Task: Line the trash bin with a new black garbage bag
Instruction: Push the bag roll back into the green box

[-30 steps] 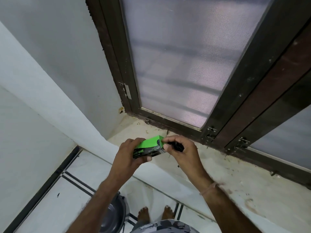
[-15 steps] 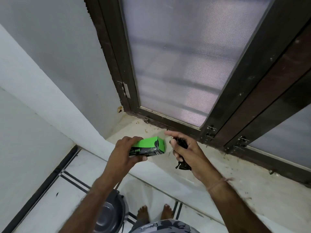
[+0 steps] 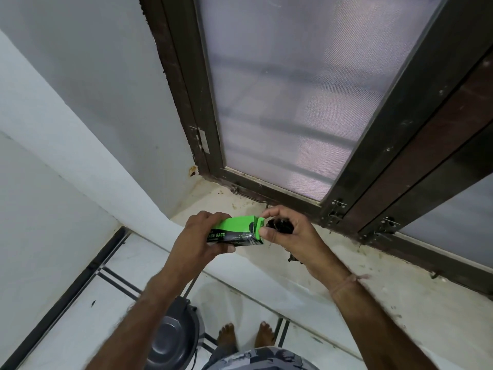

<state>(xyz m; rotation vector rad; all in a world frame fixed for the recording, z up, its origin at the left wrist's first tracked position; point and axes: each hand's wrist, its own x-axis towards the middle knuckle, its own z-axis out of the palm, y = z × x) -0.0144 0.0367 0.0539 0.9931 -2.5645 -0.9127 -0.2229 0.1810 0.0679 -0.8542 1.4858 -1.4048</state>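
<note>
Green cardboard box (image 3: 234, 232) in left hand (image 3: 198, 237); crumpled black bag (image 3: 280, 226) in right hand (image 3: 289, 233).

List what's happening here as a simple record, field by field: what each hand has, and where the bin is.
left hand: holds the green garbage bag box over the window ledge
right hand: palm curled around a rolled black garbage bag, thumb and forefinger pinching the box's end flap
trash bin: dark, on the floor below the left forearm, beside the bare feet
bin lined: not yet
</note>
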